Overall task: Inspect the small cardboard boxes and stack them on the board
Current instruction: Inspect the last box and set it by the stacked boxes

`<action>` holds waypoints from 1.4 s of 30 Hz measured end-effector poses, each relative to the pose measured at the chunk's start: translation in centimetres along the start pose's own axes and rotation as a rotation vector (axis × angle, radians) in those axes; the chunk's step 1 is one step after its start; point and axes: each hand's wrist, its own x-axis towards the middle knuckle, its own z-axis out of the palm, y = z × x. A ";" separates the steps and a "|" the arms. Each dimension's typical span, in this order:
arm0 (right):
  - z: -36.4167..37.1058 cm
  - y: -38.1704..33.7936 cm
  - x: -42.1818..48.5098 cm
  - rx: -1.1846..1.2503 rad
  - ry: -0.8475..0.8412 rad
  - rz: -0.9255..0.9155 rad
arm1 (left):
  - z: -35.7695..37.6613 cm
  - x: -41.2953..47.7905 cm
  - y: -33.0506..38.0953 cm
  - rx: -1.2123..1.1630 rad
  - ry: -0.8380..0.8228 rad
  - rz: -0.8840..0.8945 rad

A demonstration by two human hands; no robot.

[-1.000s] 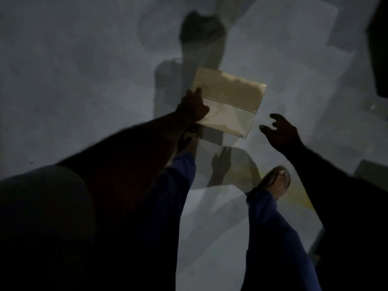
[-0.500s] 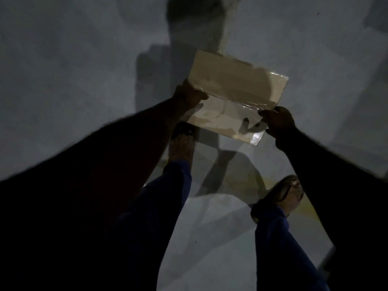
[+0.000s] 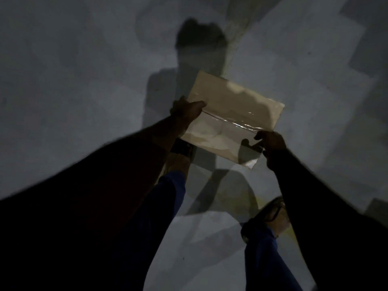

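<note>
Both hands are gripping a cardboard box [image 3: 231, 120] above the dim floor [image 3: 63, 80]: left hand [image 3: 185, 109] pinching its left edge, right hand [image 3: 270, 141] its near-right corner. I am risking a slip on glossy tape [image 3: 241, 123].

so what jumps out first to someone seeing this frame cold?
The pale cardboard box, the one bright thing in a dark scene, held up mid-frame over the grey floor. The left hand grips its left end, the right hand its lower right corner. Behind it, the person's shadow falls across the floor.
</note>
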 end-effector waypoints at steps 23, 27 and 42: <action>-34.8 0.3 -44.9 0.273 0.140 -0.558 | -7.8 -57.9 18.5 -0.428 0.080 0.629; -38.6 1.0 -50.3 0.329 0.207 -0.607 | -7.3 -62.7 21.1 -0.309 0.093 0.763; -37.6 12.0 -63.8 0.896 0.624 -0.649 | -3.2 -71.4 27.5 -0.009 -0.455 1.096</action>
